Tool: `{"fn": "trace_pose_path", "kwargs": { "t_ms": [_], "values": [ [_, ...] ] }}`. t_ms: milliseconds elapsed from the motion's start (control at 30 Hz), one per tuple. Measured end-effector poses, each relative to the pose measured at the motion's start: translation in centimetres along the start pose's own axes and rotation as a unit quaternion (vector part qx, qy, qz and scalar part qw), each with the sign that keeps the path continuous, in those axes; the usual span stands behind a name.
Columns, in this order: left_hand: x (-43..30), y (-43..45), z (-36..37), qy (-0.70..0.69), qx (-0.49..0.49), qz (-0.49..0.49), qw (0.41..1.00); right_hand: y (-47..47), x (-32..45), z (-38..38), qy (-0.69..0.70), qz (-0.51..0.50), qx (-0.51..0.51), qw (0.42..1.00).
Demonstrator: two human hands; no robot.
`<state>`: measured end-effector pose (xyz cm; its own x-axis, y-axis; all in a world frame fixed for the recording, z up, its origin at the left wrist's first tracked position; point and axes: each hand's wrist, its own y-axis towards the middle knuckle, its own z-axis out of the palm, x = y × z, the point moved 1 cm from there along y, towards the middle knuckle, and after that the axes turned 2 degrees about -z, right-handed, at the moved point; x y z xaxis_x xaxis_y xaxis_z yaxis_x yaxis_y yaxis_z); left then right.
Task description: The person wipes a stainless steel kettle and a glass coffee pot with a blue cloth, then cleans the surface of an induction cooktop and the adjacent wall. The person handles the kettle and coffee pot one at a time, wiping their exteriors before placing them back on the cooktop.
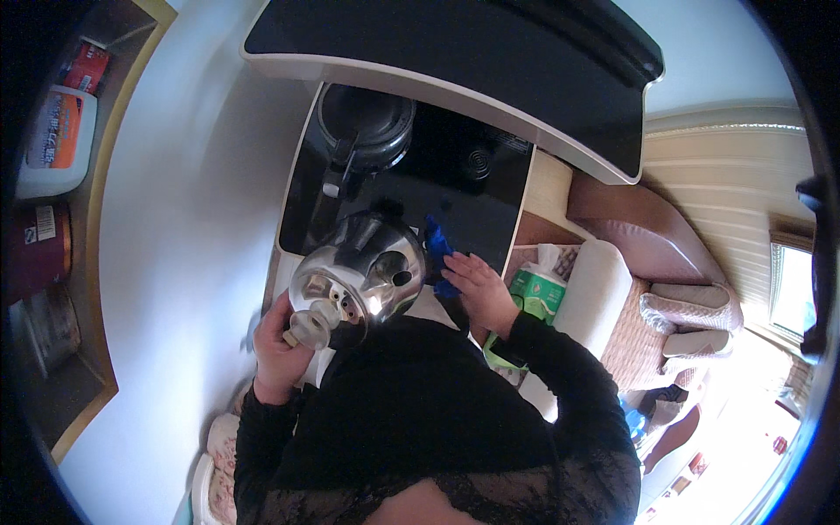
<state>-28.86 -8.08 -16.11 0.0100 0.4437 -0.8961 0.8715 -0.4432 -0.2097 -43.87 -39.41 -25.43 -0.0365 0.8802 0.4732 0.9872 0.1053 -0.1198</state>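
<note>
A shiny stainless steel kettle (394,252) with a clear, knobbed lid (315,325) is tilted in front of my body. My left hand (281,357) grips it at the lower left, beside the lid; the fingers are partly hidden behind it. To the right of the kettle, my right hand (482,292) has its fingers on a bunched blue cloth (438,246). The cloth lies close along the kettle's side, and whether it touches the metal I cannot tell. Beneath them is a glossy black top (459,177).
A dark lidded pot with a handle (367,125) stands at the back left of the black top. A black-fronted panel (459,65) overhangs the far side. At right are a green tissue pack (541,289) and a sofa (594,295). A wall shelf (108,157) holds containers at left.
</note>
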Motion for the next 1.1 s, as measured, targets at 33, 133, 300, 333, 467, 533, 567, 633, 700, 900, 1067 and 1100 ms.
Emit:
{"fn": "trace_pose_path", "kwargs": {
  "t_ms": [33, 133, 300, 333, 467, 533, 567, 633, 700, 900, 1067, 1100],
  "values": [
    [0.0, 0.0, 0.1, -0.013, -0.002, 0.009, 1.000, 0.0, -0.4, -0.5, 0.036, 0.017, 0.031, 0.999],
    [0.0, -0.2, 0.1, -0.027, -0.001, 0.013, 1.000, 1.4, -2.7, -4.0, 0.057, 0.116, -0.215, 0.968],
    [0.2, -1.1, 0.2, -0.030, -0.012, 0.001, 0.999, 9.6, -6.8, -7.8, -0.045, 0.051, -0.282, 0.957],
    [0.2, -1.3, 0.3, -0.045, -0.012, -0.004, 0.999, 11.4, -7.4, -7.8, -0.063, 0.028, -0.246, 0.967],
    [0.0, -1.9, 0.2, -0.059, -0.009, -0.022, 0.998, 14.7, -8.6, -7.1, -0.164, 0.044, -0.104, 0.980],
    [-0.2, -2.1, -0.1, -0.040, -0.020, -0.029, 0.999, 14.5, -9.1, -6.8, -0.187, 0.134, -0.099, 0.968],
    [-0.2, -2.2, -0.1, -0.032, -0.024, -0.035, 0.999, 14.2, -9.5, -6.6, -0.205, 0.182, -0.100, 0.956],
    [-0.3, -2.0, -0.2, 0.005, -0.031, -0.027, 0.999, 13.1, -9.5, -6.0, -0.165, 0.208, -0.163, 0.950],
    [-0.4, -1.7, 0.0, 0.010, -0.032, -0.024, 0.999, 12.3, -9.3, -5.4, -0.154, 0.245, -0.142, 0.947],
    [-0.3, -0.9, 1.1, -0.012, -0.034, -0.024, 0.999, 10.3, -4.3, -3.3, -0.083, 0.192, -0.064, 0.976],
    [-0.3, -1.3, 0.8, -0.055, -0.039, -0.023, 0.997, 11.6, -5.2, -6.8, -0.070, 0.095, -0.376, 0.919],
    [-0.4, -1.4, 0.8, -0.046, -0.038, -0.030, 0.998, 12.4, -5.7, -7.0, -0.131, 0.093, -0.357, 0.920]
  ]
}}
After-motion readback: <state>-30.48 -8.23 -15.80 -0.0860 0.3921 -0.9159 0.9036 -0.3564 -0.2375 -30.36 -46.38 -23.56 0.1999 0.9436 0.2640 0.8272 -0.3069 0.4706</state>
